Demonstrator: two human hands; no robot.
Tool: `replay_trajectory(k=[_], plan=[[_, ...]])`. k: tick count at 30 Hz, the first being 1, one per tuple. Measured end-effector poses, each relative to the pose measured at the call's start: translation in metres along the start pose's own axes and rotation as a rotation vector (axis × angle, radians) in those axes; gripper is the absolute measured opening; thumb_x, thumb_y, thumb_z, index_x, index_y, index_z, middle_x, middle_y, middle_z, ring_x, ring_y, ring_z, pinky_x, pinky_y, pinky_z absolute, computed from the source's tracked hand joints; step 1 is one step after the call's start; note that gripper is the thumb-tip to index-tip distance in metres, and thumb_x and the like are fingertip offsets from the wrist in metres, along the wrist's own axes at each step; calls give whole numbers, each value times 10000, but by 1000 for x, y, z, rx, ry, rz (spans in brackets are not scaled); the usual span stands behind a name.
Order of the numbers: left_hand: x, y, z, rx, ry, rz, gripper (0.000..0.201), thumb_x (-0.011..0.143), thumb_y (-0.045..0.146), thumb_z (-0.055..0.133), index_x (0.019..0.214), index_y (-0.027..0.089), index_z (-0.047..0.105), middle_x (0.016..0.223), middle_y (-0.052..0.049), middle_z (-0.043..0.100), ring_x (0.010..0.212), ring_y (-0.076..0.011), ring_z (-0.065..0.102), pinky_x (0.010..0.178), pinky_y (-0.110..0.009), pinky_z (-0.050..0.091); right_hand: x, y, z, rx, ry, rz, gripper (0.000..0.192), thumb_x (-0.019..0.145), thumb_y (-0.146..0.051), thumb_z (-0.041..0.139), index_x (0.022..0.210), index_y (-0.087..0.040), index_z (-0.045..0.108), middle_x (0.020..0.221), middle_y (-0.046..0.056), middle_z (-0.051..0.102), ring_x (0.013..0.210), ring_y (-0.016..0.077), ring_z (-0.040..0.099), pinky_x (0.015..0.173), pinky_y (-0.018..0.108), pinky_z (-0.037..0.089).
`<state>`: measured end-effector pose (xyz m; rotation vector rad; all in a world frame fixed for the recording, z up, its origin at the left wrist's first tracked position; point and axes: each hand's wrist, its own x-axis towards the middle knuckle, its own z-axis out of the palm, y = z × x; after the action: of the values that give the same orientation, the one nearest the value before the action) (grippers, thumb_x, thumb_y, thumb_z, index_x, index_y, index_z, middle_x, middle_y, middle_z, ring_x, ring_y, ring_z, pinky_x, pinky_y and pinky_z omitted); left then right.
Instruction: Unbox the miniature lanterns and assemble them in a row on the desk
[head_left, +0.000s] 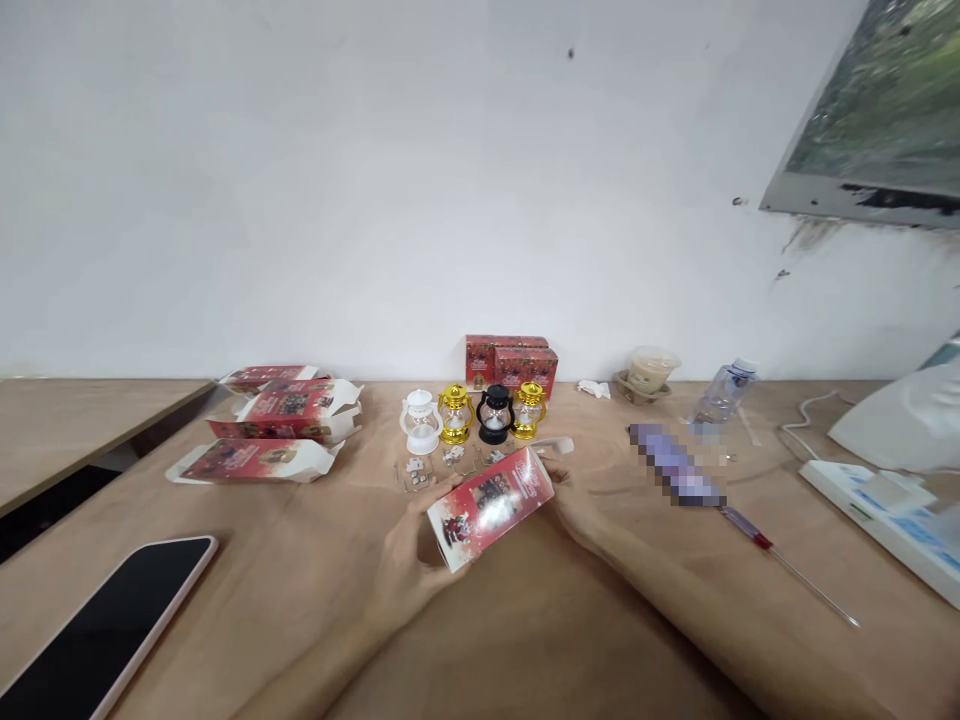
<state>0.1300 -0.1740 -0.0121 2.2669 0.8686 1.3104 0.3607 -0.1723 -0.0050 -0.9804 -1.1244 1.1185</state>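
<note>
A red printed cardboard box (491,505) is tilted above the table. My left hand (405,555) grips its near-left end, thumb below and fingers along the upper side. My right hand (568,500) is at the box's right end, its fingers bent and partly hidden behind that end. A pale open flap (556,445) sticks out beyond there. Just behind the box stand small toy lanterns in a row: a white lantern (421,422), a gold lantern (455,415), a black lantern (495,415) and another gold lantern (529,412). Small metal pieces (415,475) lie before them.
Closed red boxes (510,365) stand against the wall. Opened, flattened boxes (259,460) lie left, above a phone (112,625). To the right are a lidded cup (651,368), a plastic bottle (724,390), a screwdriver (787,565), a purple item (675,465) and a white power strip (885,520).
</note>
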Motion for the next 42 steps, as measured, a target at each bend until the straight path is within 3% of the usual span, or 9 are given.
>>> replay_trajectory(k=[6,11,16,21,28,32,35,38,42], plan=[[1,2,1,-8,28,-39,553,719,346,677,1199,226,430,1137,-95,629,1060,-272,618,904,-421,508,10,-23,-24,-42,144,-59,256,569,-431,772,574,-204,653,871,31,674,887,213,596,806,346,453],[-2,-5,8,-147,256,-180,577,709,408,693,1182,207,429,1126,-98,581,1018,-247,617,858,-397,533,24,-71,-67,-85,392,-230,296,571,-441,772,598,-190,619,1050,36,639,936,190,588,770,319,470],[0,-9,14,-203,360,-213,645,712,417,703,1236,219,382,1201,-103,528,1084,-239,584,893,-404,519,41,-106,-94,-427,560,-331,286,633,-450,705,650,-178,620,721,32,670,692,178,614,702,339,493],[4,-5,7,-17,299,97,621,751,357,685,1276,252,371,1225,-109,553,1124,-260,571,902,-440,508,70,-101,-96,-1092,522,-358,256,771,-400,577,703,-164,651,729,62,702,687,192,634,713,325,477],[3,2,6,324,158,631,469,770,206,674,1191,350,526,1155,-53,636,1212,-262,506,1016,-491,343,97,-73,-94,-1192,523,-223,179,792,-271,541,728,-142,649,793,115,710,713,206,630,688,322,461],[-3,4,9,262,96,709,535,773,165,675,1191,458,517,1174,4,625,1150,-221,565,1039,-491,332,98,-73,-90,-1185,520,-210,184,797,-269,537,816,-127,653,878,138,706,809,223,635,771,351,464],[-7,3,11,164,-15,581,592,806,301,656,1327,434,409,1142,1,655,952,-172,651,914,-346,483,84,-83,-76,-1159,513,-239,287,847,-335,487,962,-123,642,1001,156,687,942,246,624,845,391,459],[-7,1,12,135,-57,406,706,811,411,627,1428,296,305,1109,-40,674,829,-169,661,707,-259,547,47,-94,-47,-1099,369,-294,396,911,-429,382,1148,-174,572,1090,111,669,1002,208,620,844,353,485],[-4,0,9,162,-42,502,625,858,208,580,1381,438,325,1418,-48,442,1090,-209,597,824,-327,534,-15,-100,-5,-1102,-454,-392,761,731,-560,647,1377,-269,368,1314,85,550,1167,275,538,915,412,464]])
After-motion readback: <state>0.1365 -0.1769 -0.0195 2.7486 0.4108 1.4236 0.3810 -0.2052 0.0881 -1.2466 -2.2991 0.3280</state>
